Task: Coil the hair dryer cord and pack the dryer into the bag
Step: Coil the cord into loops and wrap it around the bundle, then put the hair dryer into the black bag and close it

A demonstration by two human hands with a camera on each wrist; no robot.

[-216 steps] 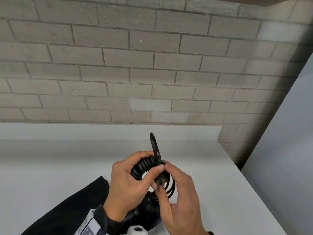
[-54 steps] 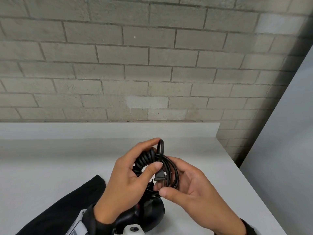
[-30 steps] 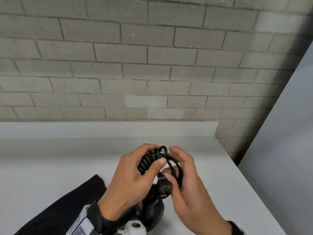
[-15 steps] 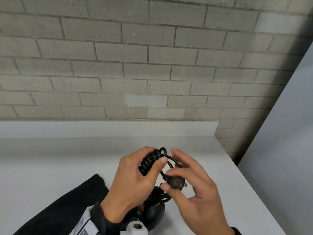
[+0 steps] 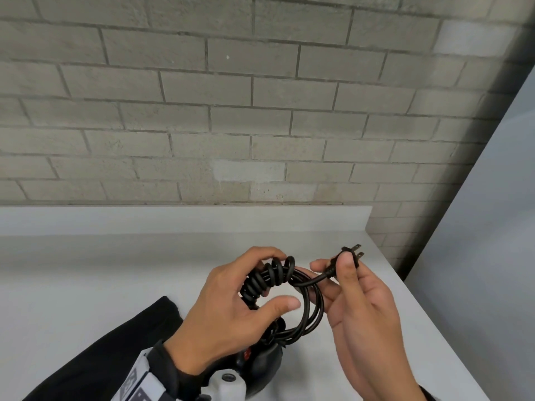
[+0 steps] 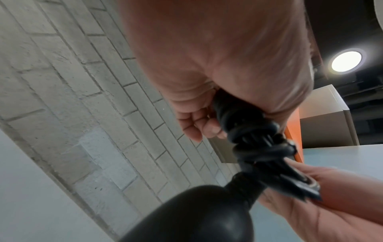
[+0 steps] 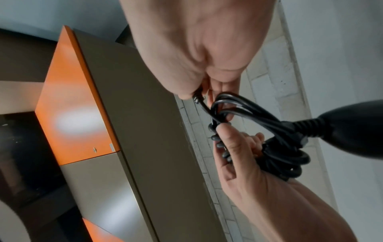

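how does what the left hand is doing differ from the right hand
The left hand grips the black coiled cord bundle; the right hand pinches only the black two-prong plug. The left hand's fingers curl round the bundle; the right hand's other fingers stay loose. Both hold the same cord.

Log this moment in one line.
left hand: holds coiled cord | right hand: pinches plug | dryer: on table, unpacked
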